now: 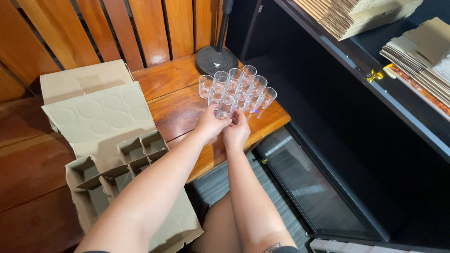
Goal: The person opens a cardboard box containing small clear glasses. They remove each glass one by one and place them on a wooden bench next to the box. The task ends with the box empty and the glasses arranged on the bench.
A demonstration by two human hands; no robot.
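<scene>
A small clear drinking glass [226, 107] is held between both hands just above centre of the frame, at the near edge of a cluster of identical clear glasses [239, 86] standing upright on the reddish-brown wooden table [178, 105]. The left hand [211, 124] is curled around the glass from the left, and the fingers of the right hand [236, 131] are closed lightly against its right side. The step is judged best done by lowering the glass straight down, kept upright, so that neighbouring glasses are not knocked. At lower left an opened brown cardboard box with divider cells [117, 164] lies. A round black stand base [216, 60] is seen behind the cluster.
</scene>
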